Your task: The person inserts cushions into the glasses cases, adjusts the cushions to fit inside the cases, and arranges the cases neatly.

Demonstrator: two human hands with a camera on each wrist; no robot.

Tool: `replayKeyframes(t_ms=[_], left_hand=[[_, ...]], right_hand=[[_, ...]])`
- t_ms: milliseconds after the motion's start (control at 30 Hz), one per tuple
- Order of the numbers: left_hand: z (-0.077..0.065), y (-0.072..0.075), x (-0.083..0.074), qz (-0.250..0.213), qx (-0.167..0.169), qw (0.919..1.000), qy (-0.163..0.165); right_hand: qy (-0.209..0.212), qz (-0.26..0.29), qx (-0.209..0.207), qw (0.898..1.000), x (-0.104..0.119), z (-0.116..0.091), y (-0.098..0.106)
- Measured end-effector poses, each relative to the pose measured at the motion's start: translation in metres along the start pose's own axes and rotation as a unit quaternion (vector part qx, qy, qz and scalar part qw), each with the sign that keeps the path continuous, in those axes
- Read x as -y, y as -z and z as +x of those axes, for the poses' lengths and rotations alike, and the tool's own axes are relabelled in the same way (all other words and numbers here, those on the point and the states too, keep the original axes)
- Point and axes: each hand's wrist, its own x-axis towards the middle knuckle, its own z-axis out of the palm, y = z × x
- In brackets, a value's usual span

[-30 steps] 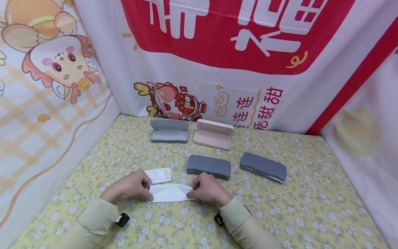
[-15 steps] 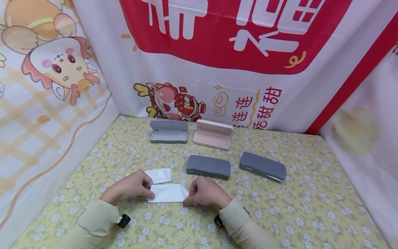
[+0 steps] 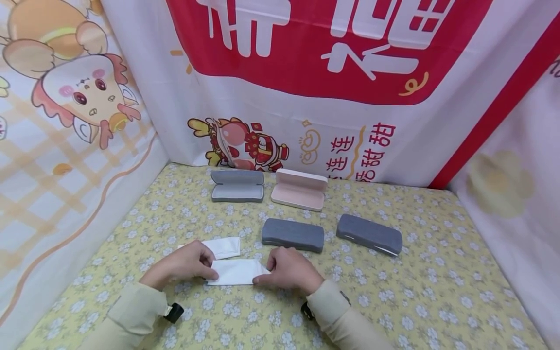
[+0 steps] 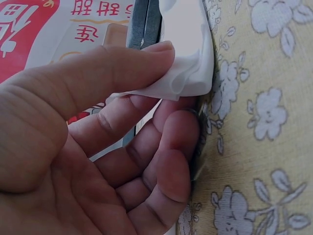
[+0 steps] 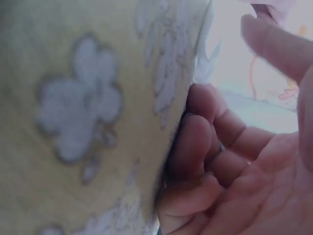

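A folded white cloth lies on the table between my two hands. My left hand pinches its left end; in the left wrist view the thumb presses on top of the cloth with the index finger underneath, the other fingers curled below. At the right end, my right hand holds the cloth between thumb and forefinger, and that corner looks creased and raised. The right wrist view shows the thumb over the cloth, the other fingers curled against the table. Just behind lies a second folded white cloth, partly hidden by my left hand.
Two closed grey glasses cases lie ahead to the right, one nearer and one farther right. An open grey case and an open pink-lined case stand at the back. Printed curtains border the flowered tablecloth.
My right hand has shifted slightly left along the cloth's right end, its thumb now farther in, and that end has gone from flat to creased. My left hand stays nearly still.
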Motion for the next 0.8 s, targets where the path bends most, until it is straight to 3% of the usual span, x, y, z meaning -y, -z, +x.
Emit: replayKeyframes(t_ms=[167, 333, 533, 667, 800], left_hand=[[0.000, -0.001, 0.000, -0.006, -0.002, 0.9999, 0.009], [0.001, -0.002, 0.001, -0.005, -0.008, 0.9999, 0.014], [0.001, -0.002, 0.003, -0.004, -0.009, 0.9997, 0.024], [0.002, -0.002, 0.003, -0.010, -0.013, 0.9995, 0.027], [0.003, -0.001, 0.003, -0.016, -0.013, 0.9994, 0.027]], right_hand=[[-0.016, -0.038, 0.000, 0.999, 0.004, -0.001, -0.002], [-0.002, -0.073, -0.030, 0.997, 0.004, -0.001, -0.005], [0.007, -0.003, -0.053, 0.999, -0.004, 0.001, -0.002], [-0.017, 0.057, -0.034, 0.998, -0.004, 0.001, 0.001], [-0.039, 0.034, -0.013, 0.999, -0.001, 0.002, 0.003]])
